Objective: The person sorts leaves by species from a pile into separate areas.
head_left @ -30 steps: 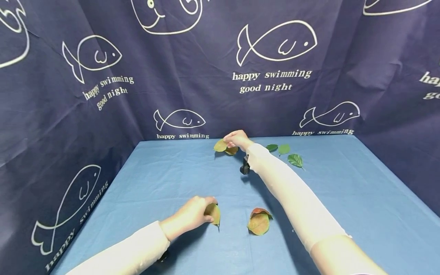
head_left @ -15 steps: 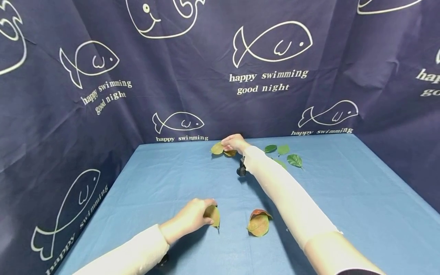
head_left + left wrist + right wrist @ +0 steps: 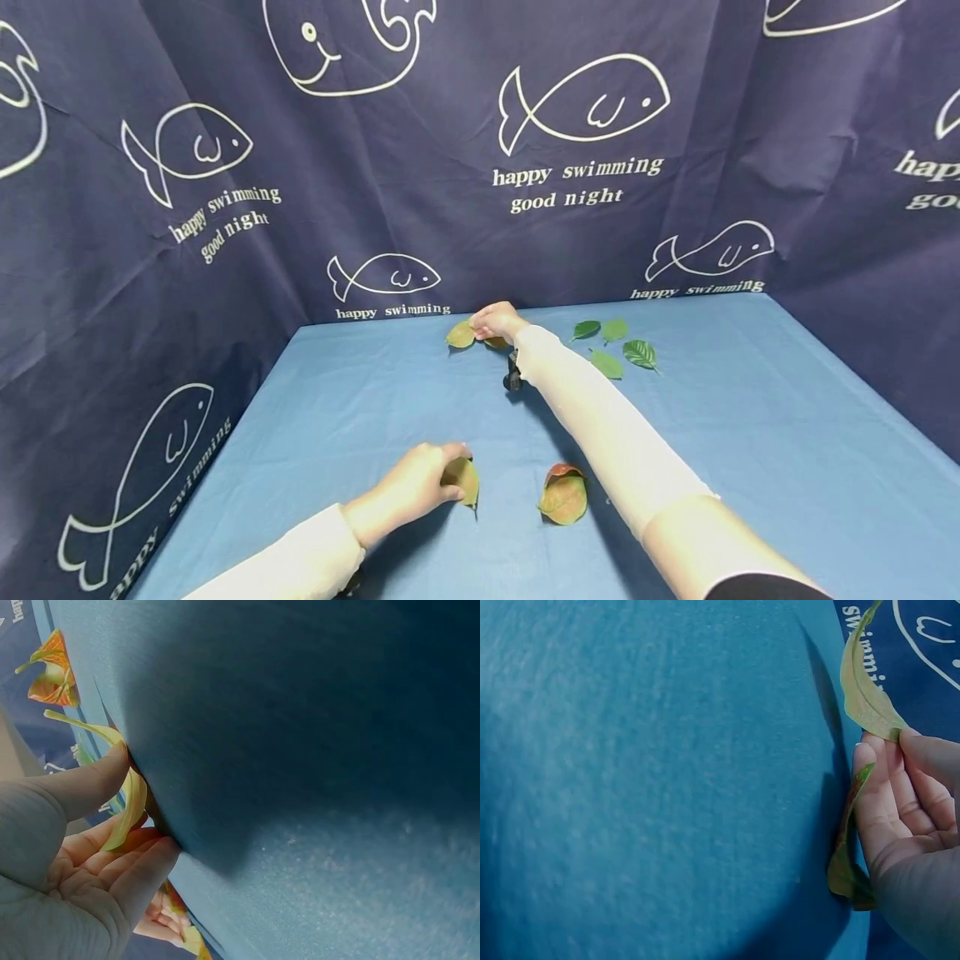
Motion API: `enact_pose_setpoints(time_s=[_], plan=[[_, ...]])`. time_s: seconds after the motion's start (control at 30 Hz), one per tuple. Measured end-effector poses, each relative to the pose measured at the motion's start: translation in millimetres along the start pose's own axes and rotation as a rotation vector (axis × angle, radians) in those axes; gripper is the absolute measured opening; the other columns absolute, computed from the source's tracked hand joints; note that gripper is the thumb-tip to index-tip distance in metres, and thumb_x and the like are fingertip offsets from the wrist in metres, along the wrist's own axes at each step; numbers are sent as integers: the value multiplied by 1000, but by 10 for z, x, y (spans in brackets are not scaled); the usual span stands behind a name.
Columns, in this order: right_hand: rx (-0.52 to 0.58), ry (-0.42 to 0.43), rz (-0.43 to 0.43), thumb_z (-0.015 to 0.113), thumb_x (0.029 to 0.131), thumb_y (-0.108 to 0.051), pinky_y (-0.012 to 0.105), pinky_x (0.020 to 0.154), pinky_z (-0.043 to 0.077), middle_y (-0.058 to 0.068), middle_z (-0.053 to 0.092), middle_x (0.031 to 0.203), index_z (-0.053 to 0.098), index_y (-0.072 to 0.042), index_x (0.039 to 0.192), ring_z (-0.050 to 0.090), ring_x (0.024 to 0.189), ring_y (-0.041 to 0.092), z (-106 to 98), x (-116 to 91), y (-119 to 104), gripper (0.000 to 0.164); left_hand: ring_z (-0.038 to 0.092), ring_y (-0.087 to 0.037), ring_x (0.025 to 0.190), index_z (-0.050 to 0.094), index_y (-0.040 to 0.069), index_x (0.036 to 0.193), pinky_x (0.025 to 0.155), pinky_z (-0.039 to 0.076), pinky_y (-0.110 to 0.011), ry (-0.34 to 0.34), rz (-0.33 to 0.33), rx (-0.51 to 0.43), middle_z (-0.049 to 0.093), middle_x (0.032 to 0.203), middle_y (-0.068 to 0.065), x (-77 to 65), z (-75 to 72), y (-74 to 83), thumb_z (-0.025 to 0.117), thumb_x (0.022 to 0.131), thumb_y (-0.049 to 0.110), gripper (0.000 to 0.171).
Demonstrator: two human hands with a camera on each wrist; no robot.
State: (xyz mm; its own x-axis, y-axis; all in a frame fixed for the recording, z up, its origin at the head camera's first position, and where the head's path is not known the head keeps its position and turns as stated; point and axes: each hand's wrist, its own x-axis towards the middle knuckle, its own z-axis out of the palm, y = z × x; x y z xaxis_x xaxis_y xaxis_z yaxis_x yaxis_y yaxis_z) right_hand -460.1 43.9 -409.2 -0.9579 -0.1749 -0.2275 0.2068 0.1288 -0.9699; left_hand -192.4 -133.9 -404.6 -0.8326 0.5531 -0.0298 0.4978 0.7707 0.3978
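Observation:
Near the front of the blue table, my left hand [image 3: 414, 483] holds a yellow leaf [image 3: 466, 480] between thumb and fingers. In the left wrist view this leaf [image 3: 135, 801] looks curled, its stem pointing up past the thumb. At the table's far edge my right hand [image 3: 497, 320] pinches a yellow-green leaf [image 3: 460, 335] by one end. The right wrist view shows that leaf [image 3: 862, 690] raised off the cloth, thumb against its tip. Beside the same hand's fingers lies a brownish-green leaf [image 3: 844, 859], partly hidden by the hand in the head view.
Right of the left hand, an orange-yellow leaf [image 3: 564, 500] overlaps a red curled leaf [image 3: 562, 472]. Several green leaves [image 3: 640, 353] lie beyond the right forearm at the back. A dark blue curtain [image 3: 420, 167] with fish drawings encloses the table.
My right hand has shifted left along the far edge with its leaf, and its sleeve has uncovered another green leaf. The left hand keeps its hold. The head view has tilted slightly.

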Motion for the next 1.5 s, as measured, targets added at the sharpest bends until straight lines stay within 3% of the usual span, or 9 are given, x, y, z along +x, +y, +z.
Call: enact_pose_setpoints(time_s=[0.33, 0.77, 0.87, 1.1, 1.5], plan=[[-19, -5, 11, 66, 86, 6, 29, 74, 61, 13, 70, 86, 68, 11, 110, 65, 62, 14, 18, 13, 57, 24, 66, -25, 107, 65, 9, 120, 89, 56, -36, 18, 3, 2, 68, 121, -11, 2, 34, -18, 80, 78, 21, 46], [-174, -19, -6, 66, 88, 3, 28, 74, 60, 12, 70, 85, 71, 8, 106, 63, 63, 14, 97, -40, 23, 20, 66, -25, 107, 65, 8, 120, 90, 55, -37, 32, 7, 14, 68, 122, -11, -12, 37, -34, 80, 78, 21, 47], [-184, -24, -1, 67, 87, 2, 30, 78, 60, 12, 70, 86, 71, 7, 105, 65, 66, 16, 100, -33, 14, 19, 67, -25, 104, 65, 8, 120, 88, 56, -36, 32, 11, 14, 69, 119, -10, -18, 37, -39, 80, 78, 21, 46], [-197, -19, -10, 66, 89, 2, 37, 90, 57, 23, 70, 109, 70, 8, 108, 69, 84, 26, 11, -132, -89, 21, 67, -24, 103, 65, 7, 120, 85, 56, -35, 18, 25, 28, 70, 116, -8, 14, -6, -4, 80, 79, 20, 45], [-206, -58, -108, 62, 90, 4, 42, 96, 54, 30, 65, 115, 65, 13, 113, 64, 104, 40, 23, -250, -209, 26, 65, -25, 108, 64, 9, 121, 89, 55, -37, 19, -5, 12, 67, 122, -10, -4, 14, -39, 80, 79, 21, 46]])
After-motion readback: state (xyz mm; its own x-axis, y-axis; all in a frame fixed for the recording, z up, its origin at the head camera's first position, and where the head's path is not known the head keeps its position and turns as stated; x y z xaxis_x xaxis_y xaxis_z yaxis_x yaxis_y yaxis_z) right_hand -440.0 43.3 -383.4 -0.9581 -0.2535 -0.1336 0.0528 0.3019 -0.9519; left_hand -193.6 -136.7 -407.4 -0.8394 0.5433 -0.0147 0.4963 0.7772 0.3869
